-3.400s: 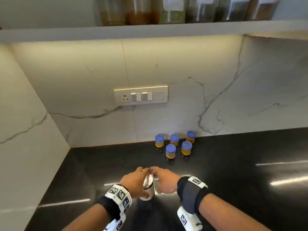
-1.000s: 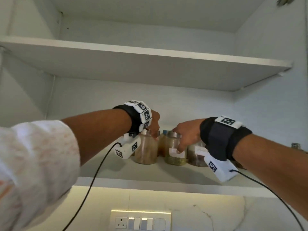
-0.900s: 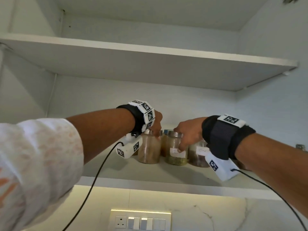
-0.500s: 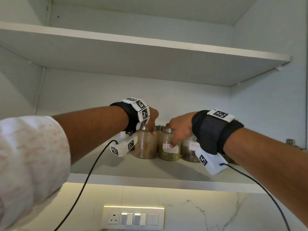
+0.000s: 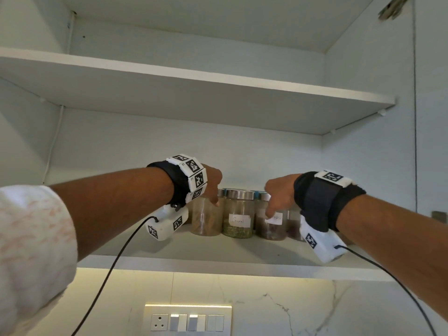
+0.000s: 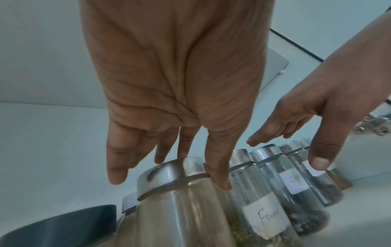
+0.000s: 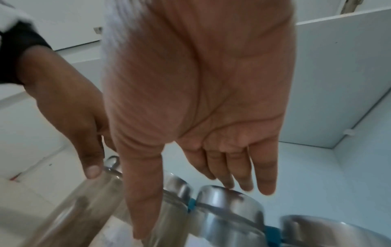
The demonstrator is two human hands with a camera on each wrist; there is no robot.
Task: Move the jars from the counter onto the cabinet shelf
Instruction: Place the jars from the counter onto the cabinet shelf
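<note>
Several steel-lidded glass jars stand in a row on the lower cabinet shelf (image 5: 218, 263). My left hand (image 5: 214, 190) is over the leftmost jar of tan powder (image 5: 206, 221). In the left wrist view its fingers (image 6: 117, 173) are straight, with the thumb against the lid rim of the tan jar (image 6: 180, 208). The jar labelled Fennel (image 5: 238, 221) stands free between my hands. My right hand (image 5: 274, 202) hovers over the labelled jar of dark spice (image 5: 271, 229), with straight fingers (image 7: 266, 180) just above the steel lids.
An upper shelf (image 5: 194, 93) runs close above. The cabinet's right wall (image 5: 363, 166) stands beyond the last jars, and a hinge (image 5: 392, 8) shows at the top right. More jars stand behind the front row. A switch panel (image 5: 188, 321) is on the marble wall below.
3.4 s ago both hands held a steel-lidded jar at the counter. In the last second my right hand left the Fennel jar and moved right, and my hands spread apart.
</note>
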